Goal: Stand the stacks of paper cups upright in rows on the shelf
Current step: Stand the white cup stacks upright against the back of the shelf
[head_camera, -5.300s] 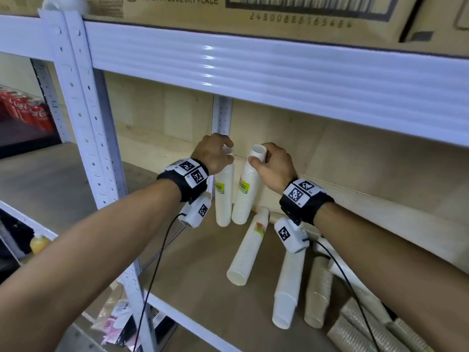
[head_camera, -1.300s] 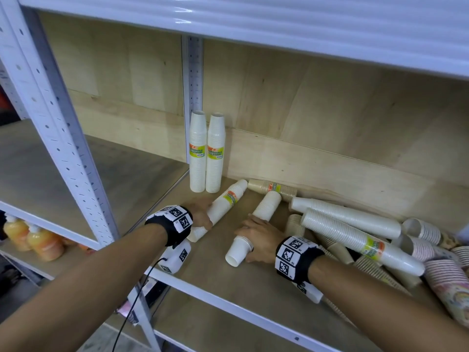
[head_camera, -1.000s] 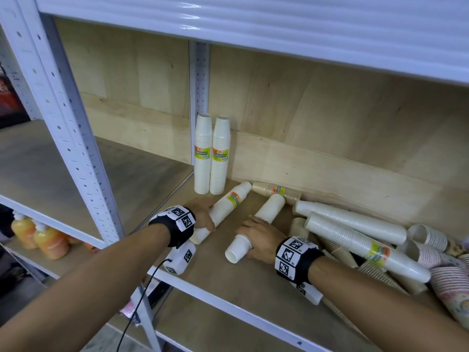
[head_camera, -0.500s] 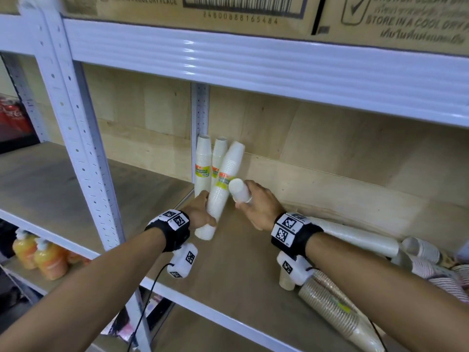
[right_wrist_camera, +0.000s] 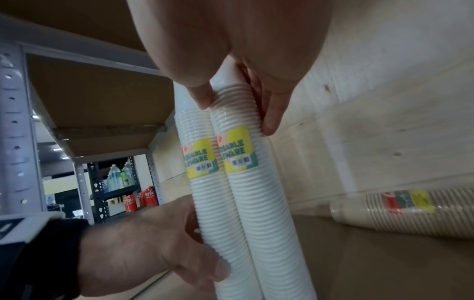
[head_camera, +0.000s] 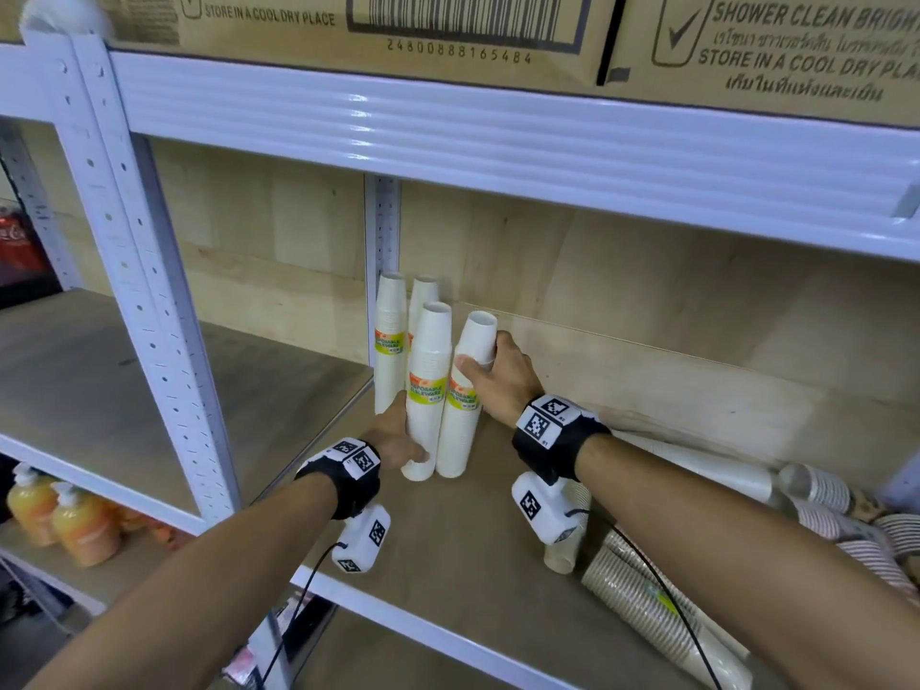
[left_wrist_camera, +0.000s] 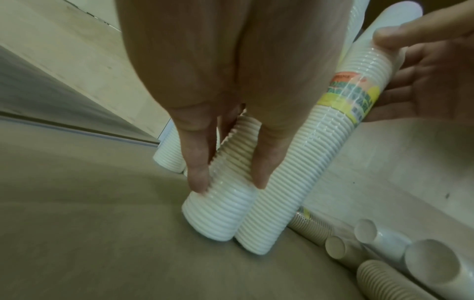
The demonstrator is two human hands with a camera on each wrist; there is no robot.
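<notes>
Two white paper cup stacks (head_camera: 389,341) (head_camera: 423,296) stand upright at the shelf's back left corner. Directly in front of them stand two more labelled white stacks, side by side and touching. My left hand (head_camera: 405,440) (left_wrist_camera: 228,184) grips the lower part of the front left stack (head_camera: 427,390) (left_wrist_camera: 220,213), thumb and fingers round it. My right hand (head_camera: 480,353) (right_wrist_camera: 236,113) pinches the top of the front right stack (head_camera: 465,405) (right_wrist_camera: 256,203), which leans slightly right. Both bases touch the shelf board (head_camera: 448,565).
Several cup stacks lie on their sides at the right: beige ribbed stacks (head_camera: 647,605), a long white stack (head_camera: 697,465), patterned stacks (head_camera: 821,490). Cardboard boxes (head_camera: 398,22) sit on the shelf above. A white perforated post (head_camera: 139,271) stands at the left; orange bottles (head_camera: 59,520) sit below.
Both hands picked two lying stacks off the shelf, swung them upright and set them down in front of the two standing stacks. The head view rose.
</notes>
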